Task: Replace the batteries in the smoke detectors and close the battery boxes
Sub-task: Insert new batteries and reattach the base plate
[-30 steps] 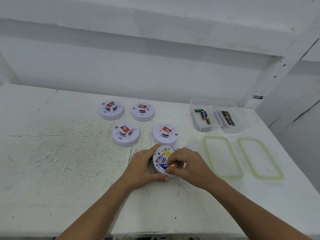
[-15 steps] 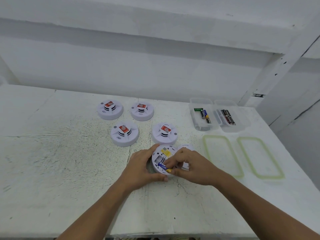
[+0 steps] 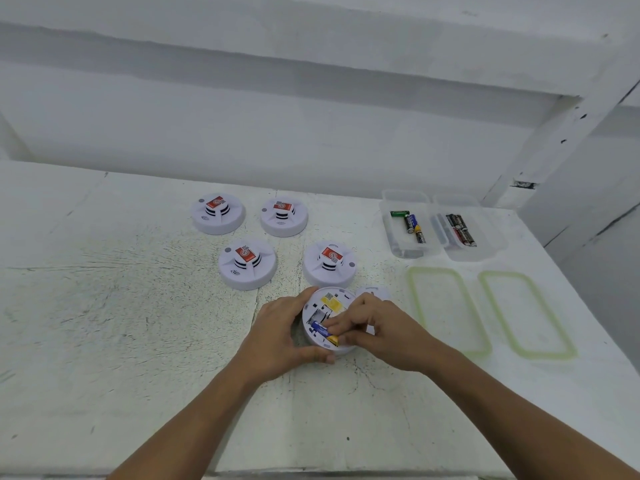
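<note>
1. Since a second ago the battery (image 3: 323, 331) has swung from lying almost level under the right hand (image 3: 384, 336) to a slant. Its blue end now shows further left inside the open detector (image 3: 325, 306). The left hand (image 3: 277, 337) has barely shifted.
2. The open detector lies back-up on the table (image 3: 138, 341), near the front edge and between the two hands. The left hand grips its rim, with the thumb on the near side and the fingers curled round the far left side.
3. The right hand's fingers are bent. The thumb and fingertips pinch the yellow end of the battery, and the blue end sits in the battery slot.
4. The step in hand looks like battery work on this first detector. Whether the battery is going in or coming out cannot be told from here.
5. If it is going in, the next move calls for pressing the yellow end down flat while the left hand steadies the body.
6. A small white cover (image 3: 374, 292) lies just behind the right hand and is likely the piece to snap back on.
7. Four more detectors (image 3: 329, 265) stand face-up behind.
8. Two clear boxes (image 3: 388, 233) holding batteries, and their lids (image 3: 448, 311), lie to the right, not yet closed.
</note>
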{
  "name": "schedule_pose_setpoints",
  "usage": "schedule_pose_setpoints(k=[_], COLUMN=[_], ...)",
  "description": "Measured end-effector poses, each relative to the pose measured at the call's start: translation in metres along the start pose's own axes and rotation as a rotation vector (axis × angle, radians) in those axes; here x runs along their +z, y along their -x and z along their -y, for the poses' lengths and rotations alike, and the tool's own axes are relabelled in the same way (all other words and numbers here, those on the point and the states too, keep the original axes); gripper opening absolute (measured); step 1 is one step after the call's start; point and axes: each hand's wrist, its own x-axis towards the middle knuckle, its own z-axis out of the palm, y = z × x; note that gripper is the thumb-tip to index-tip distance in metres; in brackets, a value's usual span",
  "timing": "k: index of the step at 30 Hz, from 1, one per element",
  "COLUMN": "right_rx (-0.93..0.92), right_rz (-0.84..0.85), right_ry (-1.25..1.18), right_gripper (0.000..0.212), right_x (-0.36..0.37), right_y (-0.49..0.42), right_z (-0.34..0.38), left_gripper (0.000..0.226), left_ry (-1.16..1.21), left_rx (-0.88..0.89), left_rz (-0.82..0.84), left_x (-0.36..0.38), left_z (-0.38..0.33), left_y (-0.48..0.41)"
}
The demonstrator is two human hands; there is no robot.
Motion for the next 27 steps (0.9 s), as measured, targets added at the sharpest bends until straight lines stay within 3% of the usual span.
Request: schedule_pose_setpoints(k=[19,27], right_rx=[-0.080,-0.072], right_rz=[0.024,0.083], right_ry=[-0.033,0.065], right_gripper=[0.021,0.023], right_x=[0.0005,-0.0036], right_y=[-0.0016,-0.0084], right_z=[-0.0012,0.0002], left_gripper=[0.091,0.091], left_ry=[-0.045,-0.026], left_rx=[-0.023,-0.003], left_rz=[0.008,-0.037], left_x=[0.0015,-0.0015], left_z=[-0.0007,-0.0085], left_y=[-0.0001,0.0010])
